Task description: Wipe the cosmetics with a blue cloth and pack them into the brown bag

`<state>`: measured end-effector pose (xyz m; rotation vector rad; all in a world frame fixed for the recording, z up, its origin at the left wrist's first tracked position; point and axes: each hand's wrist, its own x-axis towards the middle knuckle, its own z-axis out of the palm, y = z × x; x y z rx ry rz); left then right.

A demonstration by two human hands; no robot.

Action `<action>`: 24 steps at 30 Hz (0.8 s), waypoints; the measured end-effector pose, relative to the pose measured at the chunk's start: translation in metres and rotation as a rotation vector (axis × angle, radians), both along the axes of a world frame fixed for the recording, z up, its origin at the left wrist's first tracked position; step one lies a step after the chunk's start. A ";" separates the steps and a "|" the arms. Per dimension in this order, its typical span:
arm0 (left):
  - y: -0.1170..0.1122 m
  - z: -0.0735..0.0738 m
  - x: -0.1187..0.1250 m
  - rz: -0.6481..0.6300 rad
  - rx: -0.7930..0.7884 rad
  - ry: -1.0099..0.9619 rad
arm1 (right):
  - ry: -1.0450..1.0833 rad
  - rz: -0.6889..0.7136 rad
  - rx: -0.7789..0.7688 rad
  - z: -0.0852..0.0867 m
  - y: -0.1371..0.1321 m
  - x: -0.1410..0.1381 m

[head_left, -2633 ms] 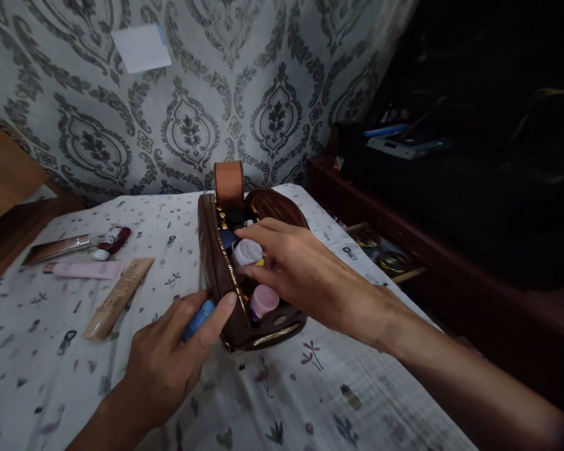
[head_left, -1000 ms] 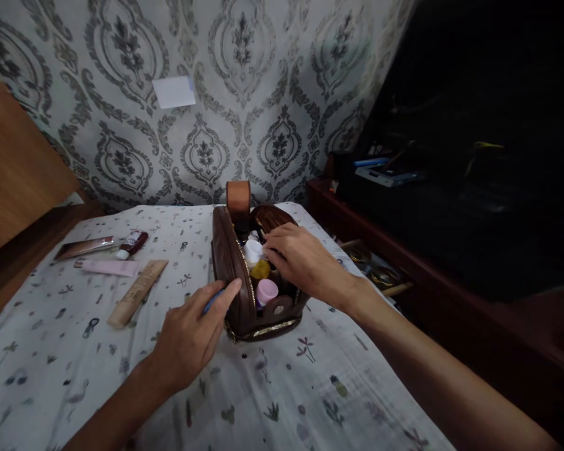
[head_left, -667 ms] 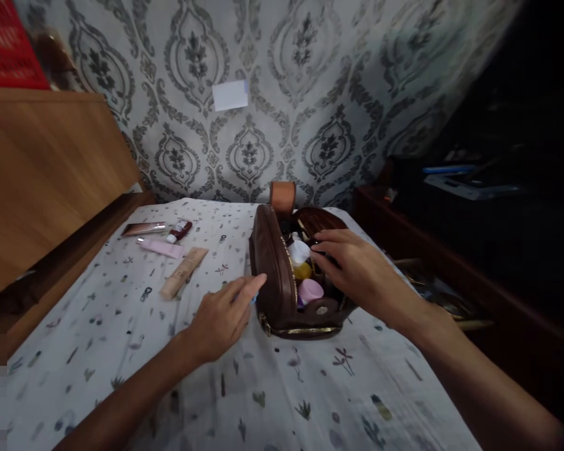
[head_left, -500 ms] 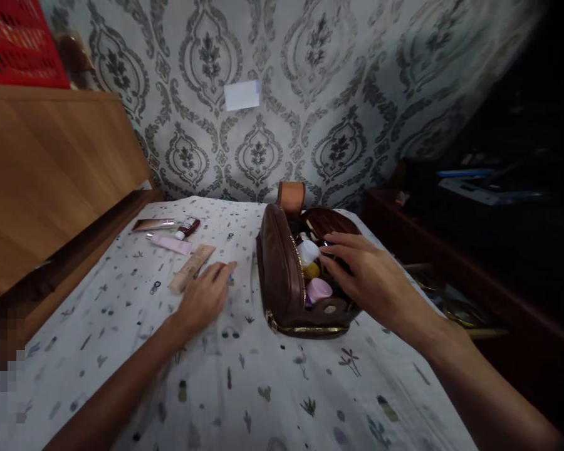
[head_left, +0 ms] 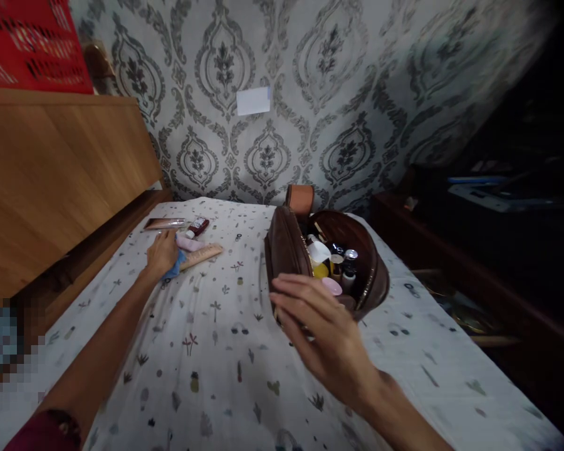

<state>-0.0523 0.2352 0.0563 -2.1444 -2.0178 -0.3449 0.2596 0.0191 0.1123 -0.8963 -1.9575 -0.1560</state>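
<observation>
A brown zip pouch (head_left: 286, 250) stands open on the patterned white cloth (head_left: 216, 351), with small jars and bottles (head_left: 331, 266) inside. My right hand (head_left: 317, 332) hovers in front of the pouch, fingers spread, holding nothing. My left hand (head_left: 162, 254) reaches far left and is closed on a small blue tube (head_left: 176, 266), right beside a beige tube (head_left: 201, 255) and a pink tube (head_left: 187, 243).
A rose-gold tube (head_left: 164, 223) and a dark red tube (head_left: 198, 227) lie at the cloth's far left. A wooden headboard (head_left: 51, 181) runs along the left. A dark wooden cabinet (head_left: 451, 263) with clutter stands at the right. Patterned wallpaper (head_left: 310, 113) is behind.
My left hand carried the blue tube from beside the pouch over to the row of tubes at the left. My right hand came out of the pouch and pulled back toward me.
</observation>
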 end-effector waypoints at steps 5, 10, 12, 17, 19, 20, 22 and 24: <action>0.017 0.007 -0.008 -0.081 -0.100 0.077 | 0.023 0.155 -0.181 -0.039 0.004 -0.035; 0.029 0.015 -0.021 -0.039 -0.163 0.091 | 0.066 0.221 -0.313 -0.067 0.006 -0.047; 0.035 0.017 -0.028 -0.014 -0.177 0.082 | 0.088 0.234 -0.343 -0.074 0.006 -0.048; 0.051 0.022 -0.039 0.081 -0.112 0.078 | 0.126 0.239 -0.426 -0.092 0.004 -0.046; 0.059 0.023 -0.039 0.078 -0.092 0.086 | 0.123 0.225 -0.474 -0.098 0.002 -0.047; 0.063 0.022 -0.038 0.065 -0.087 0.092 | 0.110 0.221 -0.497 -0.099 0.002 -0.047; 0.071 0.020 -0.035 0.025 -0.088 0.108 | 0.084 0.214 -0.529 -0.102 0.001 -0.048; 0.077 0.017 -0.031 -0.017 -0.099 0.127 | 0.072 0.201 -0.548 -0.103 0.002 -0.048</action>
